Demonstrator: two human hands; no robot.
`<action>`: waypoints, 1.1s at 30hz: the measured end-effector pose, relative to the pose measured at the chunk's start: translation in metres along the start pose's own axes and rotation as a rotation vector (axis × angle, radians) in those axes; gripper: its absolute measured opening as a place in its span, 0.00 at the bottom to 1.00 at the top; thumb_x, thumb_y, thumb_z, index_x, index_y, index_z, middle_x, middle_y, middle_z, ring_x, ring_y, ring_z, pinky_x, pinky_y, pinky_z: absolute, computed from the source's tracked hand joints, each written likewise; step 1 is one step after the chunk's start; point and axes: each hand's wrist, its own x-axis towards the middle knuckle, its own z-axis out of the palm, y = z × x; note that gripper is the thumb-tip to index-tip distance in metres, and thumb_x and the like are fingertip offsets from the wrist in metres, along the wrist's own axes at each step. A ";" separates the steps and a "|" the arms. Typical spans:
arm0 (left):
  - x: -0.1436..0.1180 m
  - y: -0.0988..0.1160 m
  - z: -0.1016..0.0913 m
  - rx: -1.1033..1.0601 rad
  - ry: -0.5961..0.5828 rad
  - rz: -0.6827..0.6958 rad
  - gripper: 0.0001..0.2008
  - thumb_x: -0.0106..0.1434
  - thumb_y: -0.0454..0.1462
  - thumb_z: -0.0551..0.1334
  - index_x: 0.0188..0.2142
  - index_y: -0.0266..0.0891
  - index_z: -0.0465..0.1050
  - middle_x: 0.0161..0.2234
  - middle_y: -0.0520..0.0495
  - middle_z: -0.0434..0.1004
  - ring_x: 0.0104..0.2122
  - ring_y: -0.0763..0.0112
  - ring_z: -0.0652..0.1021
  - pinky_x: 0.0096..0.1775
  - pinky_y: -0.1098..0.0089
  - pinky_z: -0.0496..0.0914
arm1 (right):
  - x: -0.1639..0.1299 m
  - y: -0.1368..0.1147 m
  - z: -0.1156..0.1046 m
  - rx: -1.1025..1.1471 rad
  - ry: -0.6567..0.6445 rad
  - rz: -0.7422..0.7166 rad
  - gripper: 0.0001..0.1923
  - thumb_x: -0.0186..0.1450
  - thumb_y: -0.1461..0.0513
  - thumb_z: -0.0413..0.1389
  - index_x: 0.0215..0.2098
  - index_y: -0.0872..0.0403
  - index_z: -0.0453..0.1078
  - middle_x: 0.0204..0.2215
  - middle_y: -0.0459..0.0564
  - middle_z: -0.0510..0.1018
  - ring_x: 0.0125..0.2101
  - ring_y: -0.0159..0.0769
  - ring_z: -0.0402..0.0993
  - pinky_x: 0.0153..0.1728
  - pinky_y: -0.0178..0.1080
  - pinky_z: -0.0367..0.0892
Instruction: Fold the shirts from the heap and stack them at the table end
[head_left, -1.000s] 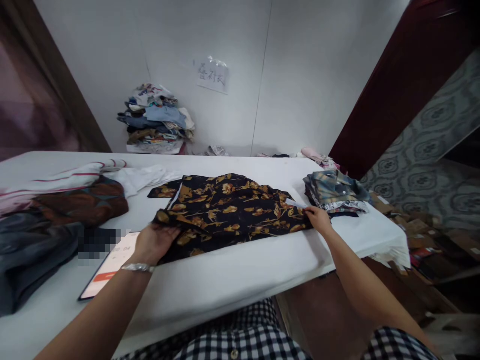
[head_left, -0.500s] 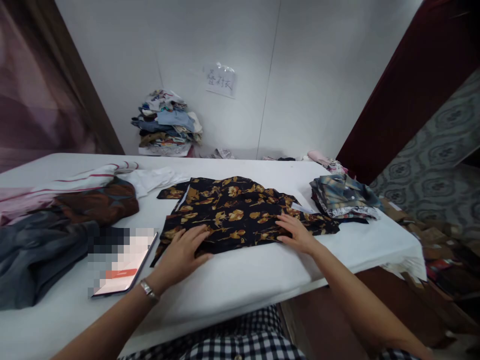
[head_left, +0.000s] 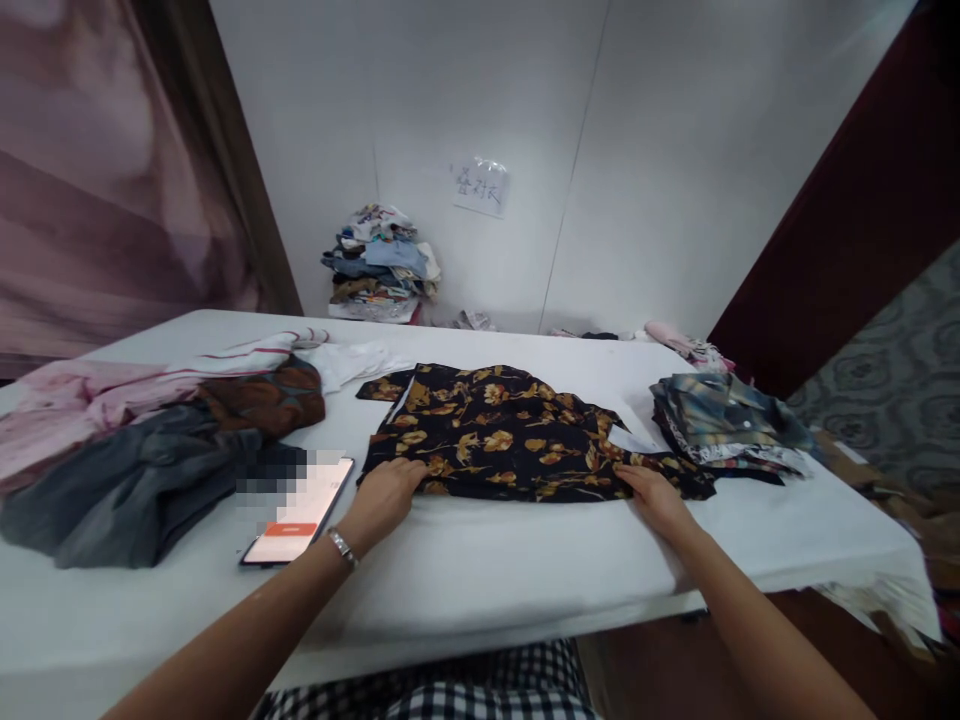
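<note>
A black shirt with golden flowers [head_left: 510, 440] is spread flat near the front edge of the white worktop [head_left: 480, 570], toward its middle. The left hand [head_left: 386, 492] is laid on the shirt's near left hem, the right hand [head_left: 656, 495] on the near right hem; the fingers of both are stretched out and pressed flat, nothing being pinched. The cloth is judged thin, light and limp, apt to crease and slide. It is best taken at the hem corners or side seams.
</note>
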 end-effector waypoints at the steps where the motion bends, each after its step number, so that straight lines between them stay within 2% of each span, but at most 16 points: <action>1: 0.000 0.001 -0.003 0.005 0.015 0.006 0.24 0.58 0.25 0.49 0.46 0.41 0.77 0.48 0.40 0.78 0.48 0.59 0.76 0.52 0.56 0.68 | -0.001 0.003 0.002 0.005 0.022 0.013 0.24 0.56 0.69 0.46 0.46 0.55 0.77 0.46 0.56 0.80 0.46 0.46 0.77 0.50 0.51 0.71; 3: -0.004 0.002 -0.005 0.006 0.024 0.018 0.24 0.58 0.25 0.49 0.47 0.42 0.77 0.49 0.40 0.78 0.49 0.59 0.76 0.52 0.57 0.68 | -0.006 0.008 0.004 0.020 0.050 0.033 0.23 0.58 0.67 0.46 0.44 0.54 0.78 0.44 0.56 0.81 0.45 0.47 0.78 0.49 0.51 0.72; 7: -0.017 -0.002 -0.006 -0.042 -0.049 0.070 0.28 0.54 0.24 0.51 0.51 0.45 0.74 0.51 0.45 0.77 0.51 0.61 0.75 0.53 0.59 0.69 | -0.014 0.006 0.002 0.109 0.032 0.114 0.22 0.56 0.66 0.47 0.41 0.52 0.79 0.44 0.55 0.81 0.46 0.48 0.77 0.51 0.52 0.70; 10: -0.017 -0.004 -0.013 -0.131 -0.113 0.072 0.25 0.55 0.32 0.58 0.53 0.44 0.74 0.52 0.45 0.76 0.52 0.58 0.75 0.53 0.63 0.69 | -0.004 -0.010 -0.008 0.222 0.060 0.158 0.21 0.58 0.64 0.48 0.44 0.52 0.78 0.46 0.54 0.79 0.49 0.47 0.75 0.53 0.51 0.69; 12: -0.006 -0.005 -0.020 -0.227 -0.159 0.035 0.23 0.58 0.42 0.60 0.53 0.44 0.74 0.50 0.46 0.78 0.49 0.58 0.77 0.49 0.67 0.71 | 0.013 -0.030 -0.014 0.294 0.112 0.112 0.18 0.62 0.61 0.49 0.46 0.51 0.77 0.49 0.54 0.78 0.52 0.46 0.73 0.56 0.51 0.67; 14: 0.014 -0.005 -0.027 -0.289 -0.154 -0.018 0.24 0.60 0.49 0.58 0.52 0.43 0.74 0.49 0.46 0.79 0.47 0.59 0.78 0.47 0.67 0.72 | 0.034 -0.055 -0.015 0.334 0.136 0.044 0.17 0.66 0.57 0.49 0.48 0.50 0.76 0.52 0.53 0.76 0.56 0.45 0.69 0.58 0.52 0.64; 17: 0.055 -0.013 -0.029 -0.271 -0.082 -0.111 0.23 0.61 0.51 0.56 0.49 0.41 0.76 0.47 0.44 0.79 0.46 0.59 0.78 0.48 0.65 0.70 | 0.062 -0.090 -0.002 0.308 0.020 -0.060 0.20 0.68 0.54 0.49 0.55 0.49 0.71 0.60 0.53 0.68 0.63 0.46 0.58 0.61 0.54 0.57; 20: 0.098 -0.037 -0.026 -0.196 -0.034 -0.279 0.20 0.63 0.49 0.55 0.44 0.41 0.77 0.43 0.44 0.81 0.43 0.61 0.79 0.45 0.67 0.70 | 0.074 -0.111 0.022 0.189 -0.223 -0.117 0.26 0.68 0.50 0.49 0.62 0.48 0.63 0.65 0.53 0.58 0.66 0.48 0.49 0.63 0.59 0.50; 22: 0.123 -0.061 -0.025 -0.146 0.002 -0.404 0.19 0.64 0.46 0.52 0.43 0.39 0.77 0.44 0.40 0.80 0.45 0.59 0.78 0.45 0.67 0.69 | 0.074 -0.116 0.035 0.106 -0.325 -0.119 0.28 0.69 0.49 0.47 0.65 0.46 0.58 0.67 0.53 0.53 0.67 0.48 0.45 0.63 0.60 0.46; 25: 0.150 -0.100 -0.021 -0.082 0.053 -0.581 0.19 0.63 0.40 0.51 0.46 0.34 0.74 0.49 0.32 0.75 0.48 0.53 0.77 0.46 0.62 0.69 | 0.070 -0.114 0.045 0.041 -0.366 -0.125 0.29 0.70 0.47 0.43 0.67 0.45 0.52 0.68 0.51 0.48 0.68 0.45 0.41 0.65 0.58 0.42; 29: 0.174 -0.141 -0.011 -0.034 0.062 -0.742 0.22 0.57 0.35 0.56 0.52 0.31 0.70 0.55 0.25 0.69 0.48 0.46 0.76 0.43 0.56 0.71 | 0.068 -0.112 0.042 0.018 -0.391 -0.140 0.29 0.70 0.47 0.41 0.68 0.44 0.49 0.69 0.49 0.46 0.68 0.43 0.39 0.65 0.56 0.40; 33: 0.196 -0.164 -0.009 -0.033 0.048 -0.747 0.18 0.52 0.35 0.60 0.42 0.30 0.76 0.47 0.24 0.75 0.46 0.41 0.77 0.41 0.54 0.71 | 0.069 -0.115 0.037 0.028 -0.400 -0.147 0.29 0.71 0.47 0.41 0.68 0.43 0.48 0.69 0.49 0.45 0.68 0.43 0.37 0.65 0.56 0.40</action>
